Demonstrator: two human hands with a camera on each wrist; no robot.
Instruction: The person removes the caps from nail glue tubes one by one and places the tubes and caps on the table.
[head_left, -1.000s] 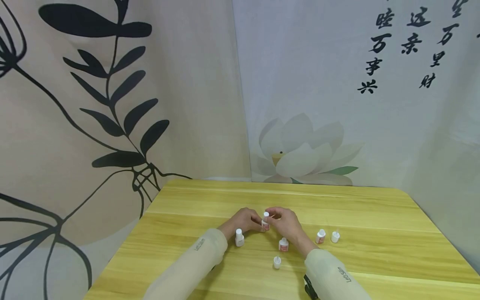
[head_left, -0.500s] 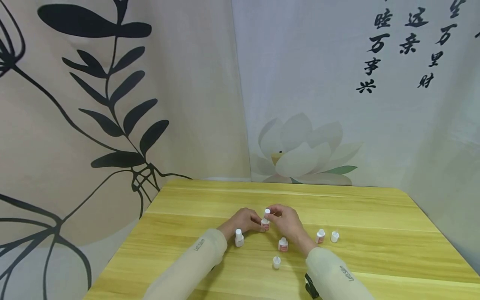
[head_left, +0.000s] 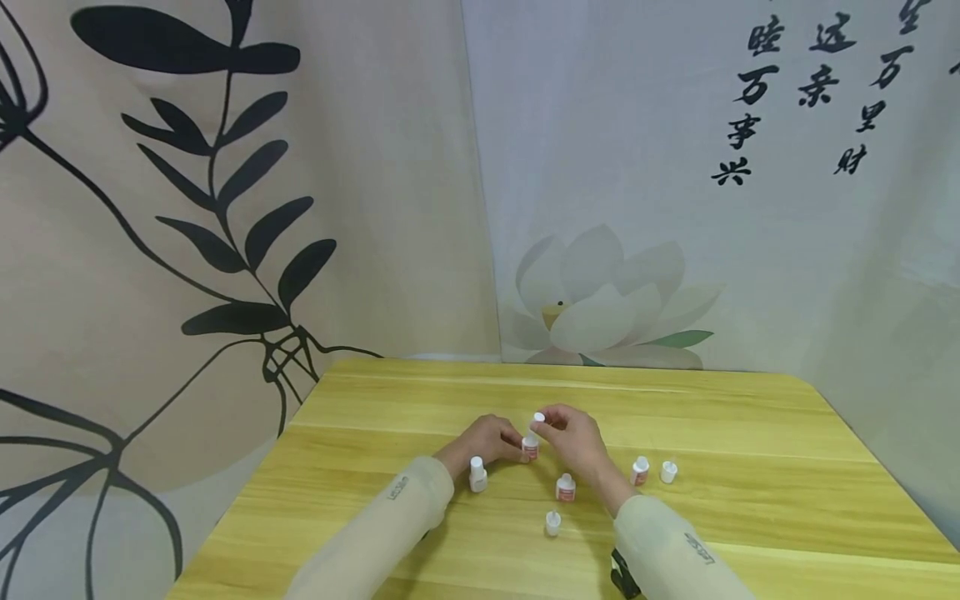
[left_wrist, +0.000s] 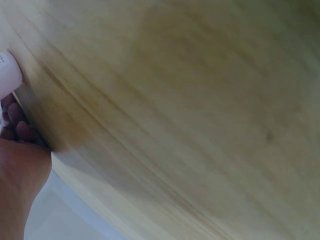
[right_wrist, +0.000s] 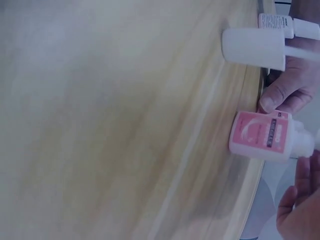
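Note:
Beyond the other bottles, my left hand (head_left: 487,439) holds a small white bottle (head_left: 530,450) with a pink-red label upright on the table. The fingers of my right hand (head_left: 573,437) pinch its white cap (head_left: 538,417), which is raised just above the bottle's neck. Whether a stem still reaches into the neck is too small to tell. Nearer me stands an uncapped bottle (head_left: 566,488), whose pink label shows in the right wrist view. In front of it a white cap (head_left: 552,524) stands upside down; the right wrist view shows its thin stem (right_wrist: 302,52) pointing up.
A capped white bottle (head_left: 477,475) stands beside my left wrist. Right of my right forearm are another uncapped bottle (head_left: 640,471) and a loose white cap (head_left: 668,472). The wooden table (head_left: 420,387) ends at a fabric backdrop (head_left: 405,250).
My right hand has risen slightly up and to the right, lifting the cap off the bottle's neck. My left hand and its bottle stay nearly in place.

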